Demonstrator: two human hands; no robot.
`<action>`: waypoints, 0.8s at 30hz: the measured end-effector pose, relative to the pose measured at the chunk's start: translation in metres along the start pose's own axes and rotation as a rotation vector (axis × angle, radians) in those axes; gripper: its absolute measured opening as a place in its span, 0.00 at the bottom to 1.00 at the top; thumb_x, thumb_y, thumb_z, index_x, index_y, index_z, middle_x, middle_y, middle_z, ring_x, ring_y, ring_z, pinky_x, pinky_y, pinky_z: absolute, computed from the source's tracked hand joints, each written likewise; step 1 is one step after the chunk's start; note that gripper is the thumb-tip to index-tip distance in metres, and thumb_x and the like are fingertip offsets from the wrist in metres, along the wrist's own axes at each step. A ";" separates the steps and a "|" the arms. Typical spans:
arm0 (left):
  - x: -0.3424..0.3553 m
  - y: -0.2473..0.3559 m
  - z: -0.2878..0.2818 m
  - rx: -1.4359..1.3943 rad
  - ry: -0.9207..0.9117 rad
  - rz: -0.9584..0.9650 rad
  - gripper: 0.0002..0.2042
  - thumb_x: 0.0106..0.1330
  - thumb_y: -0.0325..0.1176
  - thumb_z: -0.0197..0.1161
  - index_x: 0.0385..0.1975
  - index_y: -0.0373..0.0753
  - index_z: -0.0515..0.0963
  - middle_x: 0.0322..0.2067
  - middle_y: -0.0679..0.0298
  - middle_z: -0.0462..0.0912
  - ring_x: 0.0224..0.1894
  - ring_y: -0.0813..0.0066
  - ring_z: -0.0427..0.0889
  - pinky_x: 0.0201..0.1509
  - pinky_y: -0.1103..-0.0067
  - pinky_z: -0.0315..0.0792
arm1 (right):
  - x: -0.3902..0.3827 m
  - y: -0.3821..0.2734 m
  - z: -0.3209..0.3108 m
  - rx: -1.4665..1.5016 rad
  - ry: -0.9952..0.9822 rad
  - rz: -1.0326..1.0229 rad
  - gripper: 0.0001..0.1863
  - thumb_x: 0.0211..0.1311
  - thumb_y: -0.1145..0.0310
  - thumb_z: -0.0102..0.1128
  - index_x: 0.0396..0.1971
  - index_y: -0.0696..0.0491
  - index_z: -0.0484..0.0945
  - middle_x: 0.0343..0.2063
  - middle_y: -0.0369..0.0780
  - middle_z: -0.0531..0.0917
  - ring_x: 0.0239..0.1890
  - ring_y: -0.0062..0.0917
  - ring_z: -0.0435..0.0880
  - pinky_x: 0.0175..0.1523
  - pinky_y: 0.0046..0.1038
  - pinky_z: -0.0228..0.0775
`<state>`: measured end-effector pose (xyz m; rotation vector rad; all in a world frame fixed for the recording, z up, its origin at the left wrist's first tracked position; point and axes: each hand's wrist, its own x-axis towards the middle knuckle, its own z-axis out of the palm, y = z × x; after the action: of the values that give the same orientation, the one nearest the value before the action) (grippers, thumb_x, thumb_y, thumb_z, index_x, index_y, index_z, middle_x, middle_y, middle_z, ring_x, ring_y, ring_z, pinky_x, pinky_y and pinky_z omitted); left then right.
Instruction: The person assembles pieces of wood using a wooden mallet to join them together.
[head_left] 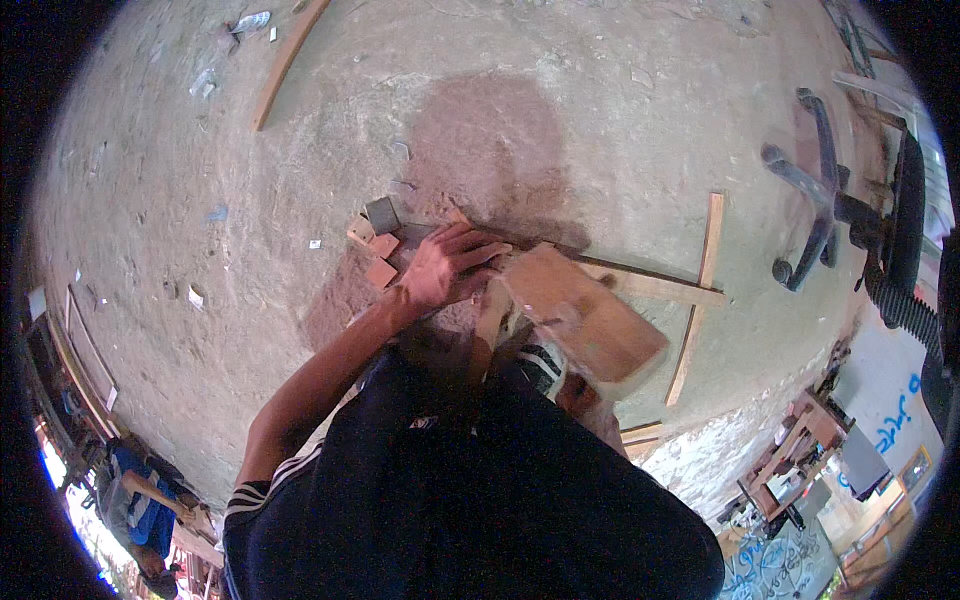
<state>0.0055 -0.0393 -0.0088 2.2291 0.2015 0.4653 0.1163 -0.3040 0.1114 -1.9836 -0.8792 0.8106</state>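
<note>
My left hand (450, 265) is in front of me at the middle, its fingers bent and close together, pointing right. What lies under those fingers is hidden. A narrow wooden strip (488, 325) runs from beside the fingertips back toward my lap. Just right of it, a flat reddish-brown wooden board (590, 315) sits tilted, its near edge smeared. Part of my right hand (577, 395) shows dark below the board's near edge; its fingers are hidden, and I cannot tell what it grips. Small wooden blocks (382, 272) and a dark grey block (381, 215) lie left of my left hand.
A wooden strip (650, 284) meets a crosspiece (698, 300) on the right. Another wooden strip (290, 65) lies far left on the dusty floor (650, 120). A chair base (825, 195) lies at the right. A person (145, 500) works at the lower left.
</note>
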 end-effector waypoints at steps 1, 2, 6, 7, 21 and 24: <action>0.000 0.000 0.001 -0.001 -0.003 -0.004 0.20 0.57 0.36 0.68 0.51 0.40 0.81 0.47 0.59 0.84 0.46 0.57 0.82 0.53 0.65 0.77 | 0.004 0.004 0.001 -0.109 -0.049 -0.071 0.13 0.64 0.75 0.57 0.47 0.62 0.75 0.35 0.49 0.85 0.34 0.37 0.85 0.39 0.37 0.77; 0.001 0.000 0.001 0.000 -0.007 -0.009 0.21 0.57 0.36 0.68 0.51 0.41 0.81 0.47 0.59 0.84 0.46 0.57 0.82 0.53 0.65 0.77 | 0.006 0.007 0.003 -0.124 -0.055 -0.094 0.13 0.64 0.75 0.57 0.47 0.62 0.75 0.35 0.49 0.85 0.34 0.37 0.85 0.39 0.37 0.77; 0.000 0.001 0.000 0.017 0.002 -0.006 0.22 0.56 0.35 0.69 0.53 0.42 0.80 0.47 0.59 0.84 0.47 0.57 0.82 0.53 0.65 0.77 | 0.005 0.017 0.011 -0.129 0.016 -0.052 0.13 0.64 0.75 0.57 0.47 0.62 0.75 0.35 0.49 0.85 0.34 0.37 0.85 0.39 0.37 0.76; 0.000 0.001 0.000 0.020 -0.002 -0.005 0.22 0.56 0.35 0.68 0.53 0.42 0.80 0.47 0.59 0.84 0.47 0.57 0.82 0.54 0.65 0.76 | 0.003 0.018 0.012 -0.124 0.028 -0.038 0.13 0.64 0.75 0.57 0.47 0.62 0.75 0.35 0.49 0.85 0.34 0.37 0.85 0.39 0.37 0.76; -0.002 -0.004 0.004 0.018 0.001 -0.005 0.23 0.55 0.34 0.69 0.53 0.42 0.80 0.48 0.60 0.83 0.49 0.57 0.81 0.56 0.64 0.75 | 0.001 0.022 0.021 -0.090 0.072 0.003 0.13 0.65 0.74 0.57 0.48 0.63 0.74 0.35 0.49 0.84 0.34 0.37 0.84 0.40 0.37 0.76; -0.001 -0.003 0.005 -0.036 -0.035 -0.044 0.22 0.50 0.32 0.69 0.49 0.40 0.82 0.46 0.57 0.83 0.47 0.53 0.82 0.55 0.62 0.76 | 0.002 0.023 0.023 -0.077 0.080 0.005 0.13 0.65 0.74 0.57 0.48 0.63 0.74 0.35 0.49 0.84 0.34 0.37 0.84 0.40 0.37 0.76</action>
<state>0.0060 -0.0408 -0.0145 2.1920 0.2213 0.4023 0.1061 -0.3037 0.0805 -2.0711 -0.8715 0.7048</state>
